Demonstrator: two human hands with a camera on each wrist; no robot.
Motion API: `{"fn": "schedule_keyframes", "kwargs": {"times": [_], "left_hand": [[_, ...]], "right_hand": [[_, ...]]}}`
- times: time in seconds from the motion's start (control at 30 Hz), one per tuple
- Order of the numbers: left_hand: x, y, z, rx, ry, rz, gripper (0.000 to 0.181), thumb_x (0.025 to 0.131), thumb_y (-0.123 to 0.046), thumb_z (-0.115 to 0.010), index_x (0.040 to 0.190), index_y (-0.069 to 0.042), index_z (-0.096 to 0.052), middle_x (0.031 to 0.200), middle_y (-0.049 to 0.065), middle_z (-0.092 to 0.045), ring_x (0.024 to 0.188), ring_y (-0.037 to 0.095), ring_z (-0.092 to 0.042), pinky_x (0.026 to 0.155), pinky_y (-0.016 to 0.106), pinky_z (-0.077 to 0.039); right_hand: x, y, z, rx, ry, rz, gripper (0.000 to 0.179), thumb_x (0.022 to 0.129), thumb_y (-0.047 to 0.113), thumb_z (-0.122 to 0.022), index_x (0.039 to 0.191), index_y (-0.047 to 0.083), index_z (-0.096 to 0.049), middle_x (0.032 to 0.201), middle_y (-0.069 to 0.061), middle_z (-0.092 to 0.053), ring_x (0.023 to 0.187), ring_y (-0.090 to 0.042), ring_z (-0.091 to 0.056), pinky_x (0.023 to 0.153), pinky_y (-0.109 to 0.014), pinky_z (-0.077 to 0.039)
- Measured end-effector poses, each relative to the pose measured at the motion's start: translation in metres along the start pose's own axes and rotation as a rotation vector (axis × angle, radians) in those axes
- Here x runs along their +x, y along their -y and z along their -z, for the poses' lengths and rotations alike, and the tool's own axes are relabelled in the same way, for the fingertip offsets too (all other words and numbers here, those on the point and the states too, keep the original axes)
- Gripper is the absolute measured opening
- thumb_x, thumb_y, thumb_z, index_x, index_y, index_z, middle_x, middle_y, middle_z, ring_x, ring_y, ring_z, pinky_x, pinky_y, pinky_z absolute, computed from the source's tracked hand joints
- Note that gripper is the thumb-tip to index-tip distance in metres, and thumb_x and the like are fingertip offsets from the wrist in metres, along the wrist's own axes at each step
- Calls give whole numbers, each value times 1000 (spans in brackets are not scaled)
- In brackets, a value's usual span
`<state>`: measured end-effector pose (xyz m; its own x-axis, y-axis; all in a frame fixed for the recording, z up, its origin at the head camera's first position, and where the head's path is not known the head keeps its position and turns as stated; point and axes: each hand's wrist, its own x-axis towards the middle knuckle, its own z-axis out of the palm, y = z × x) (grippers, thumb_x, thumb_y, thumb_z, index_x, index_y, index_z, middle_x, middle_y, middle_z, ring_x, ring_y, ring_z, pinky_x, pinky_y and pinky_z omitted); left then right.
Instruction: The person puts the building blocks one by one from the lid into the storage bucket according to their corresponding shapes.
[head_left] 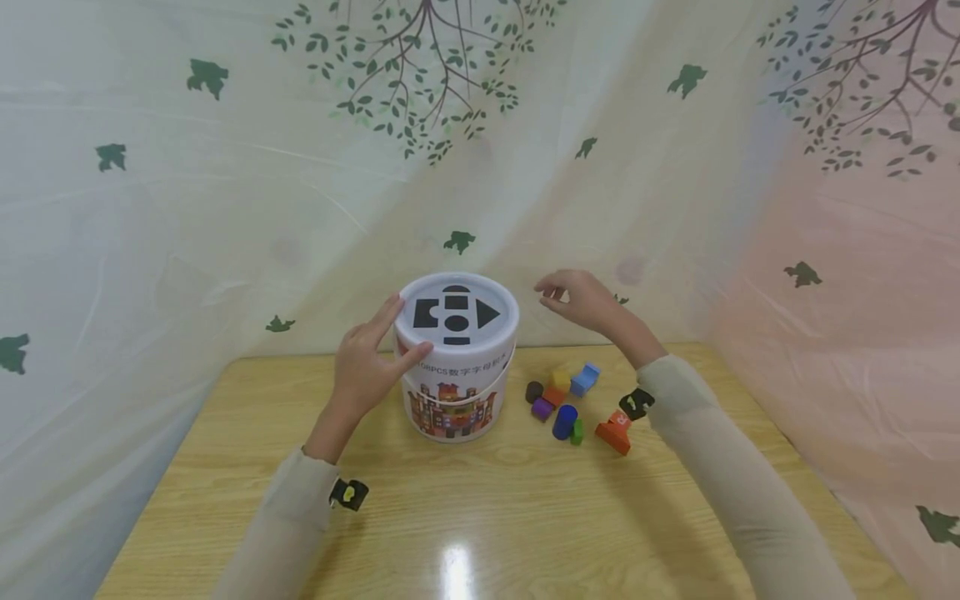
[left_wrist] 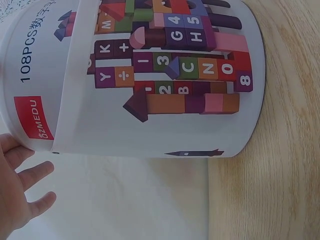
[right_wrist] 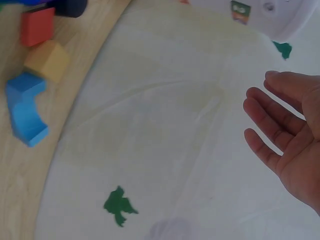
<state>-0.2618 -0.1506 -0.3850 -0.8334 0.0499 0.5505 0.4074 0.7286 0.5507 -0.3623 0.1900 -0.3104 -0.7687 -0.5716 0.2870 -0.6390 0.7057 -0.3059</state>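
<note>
A white block bucket (head_left: 459, 379) with a printed castle stands upright on the wooden table, its lid (head_left: 486, 335) on top showing several dark shape openings. My left hand (head_left: 363, 362) rests against the lid's left rim, thumb and fingers spread and fairly straight. In the left wrist view, fingertips of the left hand (left_wrist: 17, 185) touch the bucket's upper edge. Raised to the right of the bucket, my right hand (head_left: 581, 300) holds nothing. The right wrist view shows the right hand (right_wrist: 292, 130) with loosely bent fingers, apart from the bucket (right_wrist: 260, 15).
Right of the bucket lie loose blocks: a light blue curved block (head_left: 585, 380), a yellow block (head_left: 560, 379), a dark blue cylinder (head_left: 566, 422), a purple block (head_left: 542, 409), a green block (head_left: 577, 432) and a red-orange block (head_left: 613, 437). A leaf-printed curtain (head_left: 337, 217) hangs behind the table (head_left: 420, 517).
</note>
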Motion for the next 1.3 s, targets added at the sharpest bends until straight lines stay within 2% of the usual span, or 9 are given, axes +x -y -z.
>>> {"fn": "schedule_keyframes", "kwargs": {"times": [0.23,0.43,0.67,0.93,1.13,1.3], "left_hand": [[0,2,0,2,-4,-6,84,87,-53,-74,156,-17,-43,161,4,-42,135,38,-55,117,61,-36],[0,4,-1,9,-5,-13,84,88,-55,-73,156,-17,-43,161,4,-41,138,35,-54,117,59,-37],[0,5,-2,4,1,-11,84,88,-55,-72,156,-17,-42,162,5,-41,140,35,-52,118,60,-36],[1,5,-1,5,7,-7,84,89,-55,-72,157,-17,-41,162,6,-40,142,35,-50,118,61,-35],[2,5,-1,0,19,1,85,89,-56,-72,157,-19,-40,163,3,-38,144,34,-48,119,60,-33],[2,5,-1,-2,17,-4,85,88,-56,-72,157,-18,-41,163,3,-39,144,34,-48,120,60,-33]], "right_hand": [[-17,-16,-11,15,57,-45,25,99,8,-65,119,-5,-70,110,-21,-74,97,-32,-69,90,-52,-58],[-30,-27,-25,20,107,-87,24,98,9,-65,117,-4,-71,105,-17,-74,95,-29,-68,85,-46,-60],[-45,-43,-44,-15,135,-61,20,95,6,-68,111,-4,-72,98,-15,-75,88,-26,-69,79,-42,-61],[-59,-56,-63,-25,202,-63,23,93,5,-71,114,-5,-72,104,-19,-75,92,-29,-70,83,-44,-61],[-66,-60,-75,-43,265,-109,26,92,6,-72,116,-5,-71,109,-20,-74,99,-32,-71,87,-46,-61],[-70,-63,-82,-45,278,-135,28,90,6,-74,116,-5,-71,110,-18,-74,101,-32,-70,89,-46,-60]]}}
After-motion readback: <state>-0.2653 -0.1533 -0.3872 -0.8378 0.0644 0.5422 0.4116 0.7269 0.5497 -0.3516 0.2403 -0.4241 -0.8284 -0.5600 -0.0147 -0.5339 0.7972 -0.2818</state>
